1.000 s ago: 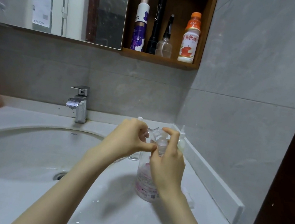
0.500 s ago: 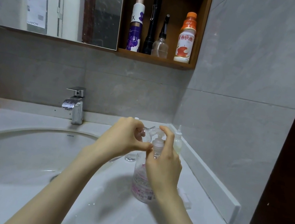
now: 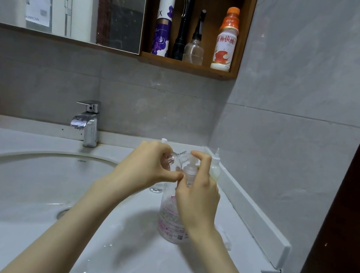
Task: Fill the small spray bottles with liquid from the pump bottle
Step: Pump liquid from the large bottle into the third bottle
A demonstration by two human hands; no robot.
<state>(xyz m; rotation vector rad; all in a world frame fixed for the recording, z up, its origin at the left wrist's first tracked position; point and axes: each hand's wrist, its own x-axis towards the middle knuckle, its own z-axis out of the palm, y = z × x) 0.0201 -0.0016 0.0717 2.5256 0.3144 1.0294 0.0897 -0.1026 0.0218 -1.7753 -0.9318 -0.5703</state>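
A clear pump bottle (image 3: 171,223) with a pink-printed label stands on the white counter right of the basin. My right hand (image 3: 198,194) wraps its neck, with the index finger curled over the pump head. My left hand (image 3: 149,166) holds a small clear bottle (image 3: 171,158), tilted, its open mouth against the pump spout. Another small clear bottle (image 3: 156,187) stands behind my left hand, mostly hidden. A small bottle with a pointed tip (image 3: 215,166) stands by the right ledge.
The oval basin (image 3: 29,184) and chrome tap (image 3: 87,123) lie to the left. A raised white ledge (image 3: 255,218) runs along the right wall. Above, a wooden shelf (image 3: 189,66) holds several bottles. Water drops dot the counter in front.
Both hands hold the same grip on the bottles. Only the camera has shifted slightly.
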